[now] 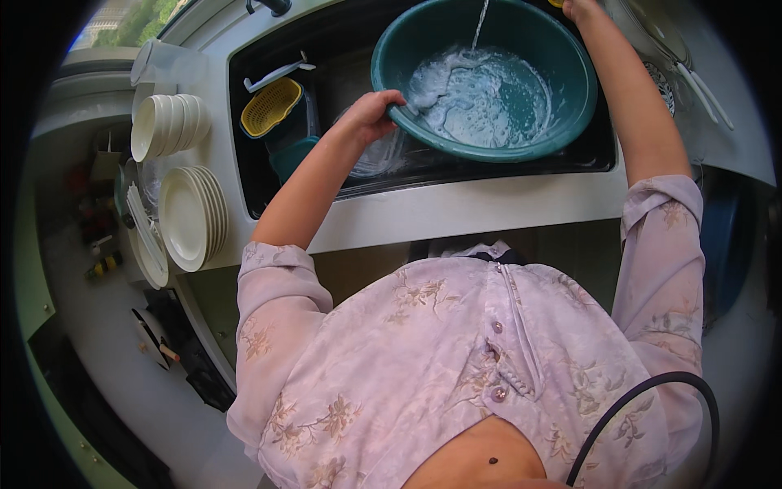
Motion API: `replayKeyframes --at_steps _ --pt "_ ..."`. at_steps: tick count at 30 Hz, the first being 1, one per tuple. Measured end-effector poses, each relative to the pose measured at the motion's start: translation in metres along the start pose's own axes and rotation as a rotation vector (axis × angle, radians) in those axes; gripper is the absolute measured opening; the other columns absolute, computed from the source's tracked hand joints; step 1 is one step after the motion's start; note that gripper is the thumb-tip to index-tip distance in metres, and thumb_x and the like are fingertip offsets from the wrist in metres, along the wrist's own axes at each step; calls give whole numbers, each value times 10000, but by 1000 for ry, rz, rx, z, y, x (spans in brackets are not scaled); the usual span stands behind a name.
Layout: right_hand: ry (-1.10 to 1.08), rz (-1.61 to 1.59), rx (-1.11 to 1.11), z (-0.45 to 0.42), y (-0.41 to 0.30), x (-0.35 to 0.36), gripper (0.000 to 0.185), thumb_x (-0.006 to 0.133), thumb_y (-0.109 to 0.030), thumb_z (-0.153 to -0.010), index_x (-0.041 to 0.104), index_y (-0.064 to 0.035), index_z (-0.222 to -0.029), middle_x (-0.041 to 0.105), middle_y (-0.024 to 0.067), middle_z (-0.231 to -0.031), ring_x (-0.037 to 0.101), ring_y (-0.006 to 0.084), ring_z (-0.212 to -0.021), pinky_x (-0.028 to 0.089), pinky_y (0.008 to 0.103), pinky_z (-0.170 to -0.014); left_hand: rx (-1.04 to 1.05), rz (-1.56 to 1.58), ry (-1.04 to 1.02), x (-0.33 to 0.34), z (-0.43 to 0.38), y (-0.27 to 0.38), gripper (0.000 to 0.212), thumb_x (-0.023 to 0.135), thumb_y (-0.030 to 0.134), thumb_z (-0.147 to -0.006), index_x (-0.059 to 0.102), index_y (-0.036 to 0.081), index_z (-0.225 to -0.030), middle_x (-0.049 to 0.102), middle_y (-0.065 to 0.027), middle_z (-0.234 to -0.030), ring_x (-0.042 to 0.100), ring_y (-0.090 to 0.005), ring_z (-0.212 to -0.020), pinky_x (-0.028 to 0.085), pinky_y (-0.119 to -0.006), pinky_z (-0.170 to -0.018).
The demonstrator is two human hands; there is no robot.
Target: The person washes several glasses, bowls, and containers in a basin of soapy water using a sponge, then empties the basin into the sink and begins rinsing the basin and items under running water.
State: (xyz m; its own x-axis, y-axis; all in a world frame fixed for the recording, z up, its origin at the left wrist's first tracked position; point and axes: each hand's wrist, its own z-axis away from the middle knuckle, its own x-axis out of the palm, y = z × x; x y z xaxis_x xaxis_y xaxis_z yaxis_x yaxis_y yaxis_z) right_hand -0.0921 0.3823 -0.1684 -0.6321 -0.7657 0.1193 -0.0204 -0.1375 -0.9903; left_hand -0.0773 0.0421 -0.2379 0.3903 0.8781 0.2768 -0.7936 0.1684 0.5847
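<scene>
A green plastic basin (pixel 565 116) stands tilted in the black sink (pixel 342 67), with foamy water (pixel 482 98) inside. A thin stream of water (pixel 480 24) falls into it from above the frame. My left hand (pixel 376 116) grips the basin's near-left rim, thumb and fingers closed around the edge. At the top edge of the view, beyond the basin's right rim, my right hand (pixel 579 10) is partly cut off. Its fingers hold a small yellow object (pixel 556 2), of which only a sliver shows.
Left in the sink are a yellow strainer basket (pixel 273 107), a white-handled brush (pixel 278 73) and clear wet plastic (pixel 379 153). Stacked white bowls (pixel 168 127) and plates (pixel 189 217) line the left counter. Glass lids (pixel 660 30) and white utensils (pixel 702 91) lie at right.
</scene>
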Motion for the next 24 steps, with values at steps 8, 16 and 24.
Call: replayKeyframes --at_steps 8,16,24 --pt "53 86 80 8 -17 19 166 453 -136 -755 540 -11 -689 521 71 -589 494 155 -473 405 251 -414 262 -75 190 -58 57 -16 182 521 68 -662 472 -33 -805 490 -95 -737 506 -182 -636 453 -295 -618" --pt "-231 -234 141 -76 -11 -30 184 379 -106 -778 519 -27 -689 525 57 -600 501 134 -505 427 232 -437 217 -22 44 2 42 -25 170 534 82 -665 461 -7 -791 479 -71 -724 497 -163 -647 448 -282 -630" --pt "-30 -326 129 84 -28 -80 236 468 -131 -780 452 12 -966 537 76 -757 535 141 -619 450 236 -507 461 -9 261 -38 59 -22 190 528 76 -656 471 -16 -812 480 -62 -728 486 -144 -637 434 -264 -560"
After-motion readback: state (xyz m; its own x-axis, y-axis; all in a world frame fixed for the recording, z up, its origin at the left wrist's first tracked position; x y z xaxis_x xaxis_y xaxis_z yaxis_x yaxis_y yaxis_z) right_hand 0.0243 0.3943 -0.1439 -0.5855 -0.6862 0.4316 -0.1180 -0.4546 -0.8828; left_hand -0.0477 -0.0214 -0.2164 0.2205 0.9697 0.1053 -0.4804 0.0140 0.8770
